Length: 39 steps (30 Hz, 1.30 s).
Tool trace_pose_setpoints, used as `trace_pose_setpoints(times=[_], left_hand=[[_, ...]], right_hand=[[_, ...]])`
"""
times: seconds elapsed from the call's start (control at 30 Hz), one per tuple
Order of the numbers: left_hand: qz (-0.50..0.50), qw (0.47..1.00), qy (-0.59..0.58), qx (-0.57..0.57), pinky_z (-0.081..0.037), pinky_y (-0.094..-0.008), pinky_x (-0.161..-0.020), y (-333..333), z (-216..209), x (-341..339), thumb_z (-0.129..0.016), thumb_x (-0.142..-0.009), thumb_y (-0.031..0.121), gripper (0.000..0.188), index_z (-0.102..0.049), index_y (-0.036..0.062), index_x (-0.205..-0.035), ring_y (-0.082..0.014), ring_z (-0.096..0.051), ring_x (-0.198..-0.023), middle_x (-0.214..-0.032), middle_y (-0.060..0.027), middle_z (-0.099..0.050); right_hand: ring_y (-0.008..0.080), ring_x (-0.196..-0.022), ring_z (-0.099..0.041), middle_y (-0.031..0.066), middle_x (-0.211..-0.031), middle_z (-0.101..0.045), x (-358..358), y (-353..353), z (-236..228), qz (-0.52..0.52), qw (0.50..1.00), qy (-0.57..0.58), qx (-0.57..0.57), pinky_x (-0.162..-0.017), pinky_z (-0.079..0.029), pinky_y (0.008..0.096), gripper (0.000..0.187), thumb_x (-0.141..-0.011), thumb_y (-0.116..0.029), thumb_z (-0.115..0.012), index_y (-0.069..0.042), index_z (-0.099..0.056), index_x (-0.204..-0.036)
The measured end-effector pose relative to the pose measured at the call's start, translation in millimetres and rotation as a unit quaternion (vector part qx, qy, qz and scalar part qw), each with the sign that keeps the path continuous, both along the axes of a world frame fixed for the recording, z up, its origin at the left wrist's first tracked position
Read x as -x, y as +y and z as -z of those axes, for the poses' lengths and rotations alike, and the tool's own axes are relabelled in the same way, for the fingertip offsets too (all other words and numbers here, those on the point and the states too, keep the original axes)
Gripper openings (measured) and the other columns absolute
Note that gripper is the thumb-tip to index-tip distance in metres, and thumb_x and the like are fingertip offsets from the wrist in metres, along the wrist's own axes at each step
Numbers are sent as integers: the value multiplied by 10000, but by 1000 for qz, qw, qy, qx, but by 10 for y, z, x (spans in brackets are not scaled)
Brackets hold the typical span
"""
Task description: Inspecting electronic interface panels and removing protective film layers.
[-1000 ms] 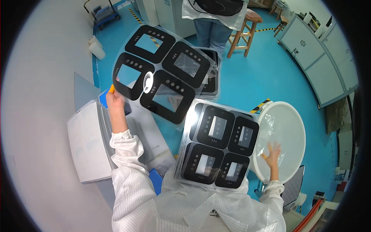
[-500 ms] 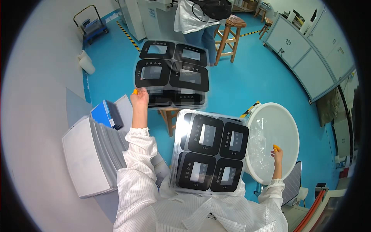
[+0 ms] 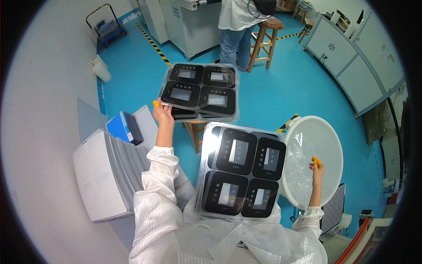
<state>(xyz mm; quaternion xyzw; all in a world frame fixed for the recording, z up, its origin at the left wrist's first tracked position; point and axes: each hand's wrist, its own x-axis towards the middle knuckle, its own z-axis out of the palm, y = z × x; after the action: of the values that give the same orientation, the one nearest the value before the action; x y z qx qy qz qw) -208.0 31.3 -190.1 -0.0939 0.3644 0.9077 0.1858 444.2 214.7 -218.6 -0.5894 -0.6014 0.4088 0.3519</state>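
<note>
My left hand (image 3: 163,114), an orange cover on a fingertip, grips the near left corner of a clear plastic sheet (image 3: 198,90) printed with black panel frames and grey windows. That sheet lies low over a pile of similar sheets on a wooden stool (image 3: 193,135), its left edge slightly off the pile. Closer to me, a thick stack of the same printed sheets (image 3: 243,172) rests at my lap. Over the white round bin (image 3: 337,149), my right hand (image 3: 317,169) has its fingers curled together, with orange fingertip covers; anything between them is too small to make out.
Crumpled clear film (image 3: 299,169) lies in the bin. To the left are a tall stack of white sheets (image 3: 99,176) and a blue box (image 3: 121,126). Beyond the stool, a person (image 3: 235,39) stands by a machine (image 3: 193,31) and another wooden stool (image 3: 265,39).
My left hand has lowered the printed sheet onto the pile, nearer to me. My right hand has risen slightly over the bin. The person appears farther right.
</note>
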Motion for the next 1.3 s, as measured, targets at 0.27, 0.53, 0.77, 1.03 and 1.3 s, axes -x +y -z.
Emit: trace_pose_setpoints(times=[0.27, 0.53, 0.77, 1.03, 1.3], left_hand=[[-19, 709, 354, 609, -265, -458, -1004, -211, 168, -5, -644, -723, 112, 467, -533, 70, -1175, -361, -353, -1224, -1262, -258, -429], [-41, 608, 381, 695, -85, -593, -1020, -190, 253, -175, -580, -762, 109, 637, -314, 88, -1340, -442, -40, -1319, -1384, -273, -196], [164, 708, 595, 343, -339, -393, -998, -251, -263, -1042, -478, -665, -92, 398, -620, 67, -1001, -340, -429, -1187, -1078, -137, -591], [233, 630, 636, 379, -248, -446, -1045, -309, -363, -1617, -542, -651, -64, 413, -613, 74, -1034, -377, -270, -1277, -1236, -131, -474], [244, 577, 642, 442, -93, -552, -1048, -282, -283, -1837, -655, -738, 101, 404, -566, 125, -1131, -392, -148, -1321, -1352, -122, -334]], right_hand=[[141, -777, -591, 80, -1033, -594, 433, 47, -313, -2, 998, 37, -45, -694, -502, 261, 280, -919, -136, -460, -3, -561, -1144], [141, -794, -596, 77, -988, -601, 1073, -25, -537, -71, 989, 62, -112, -713, -494, 258, 255, -912, -92, -463, 1, -571, -1123], [186, -870, -583, 98, -1003, -584, 1928, -400, -850, -212, 962, 0, -174, -757, -453, 262, 240, -851, 4, -487, -3, -598, -1064], [331, -1137, -427, 178, -1216, -450, 2877, -740, -918, -403, 878, -106, -235, -972, -346, 369, 364, -792, -74, -594, -9, -527, -1145], [390, -1286, -218, 192, -1334, -325, 3487, -858, -666, -439, 820, -201, -307, -1041, -221, 465, 474, -811, -160, -594, -57, -459, -1254]])
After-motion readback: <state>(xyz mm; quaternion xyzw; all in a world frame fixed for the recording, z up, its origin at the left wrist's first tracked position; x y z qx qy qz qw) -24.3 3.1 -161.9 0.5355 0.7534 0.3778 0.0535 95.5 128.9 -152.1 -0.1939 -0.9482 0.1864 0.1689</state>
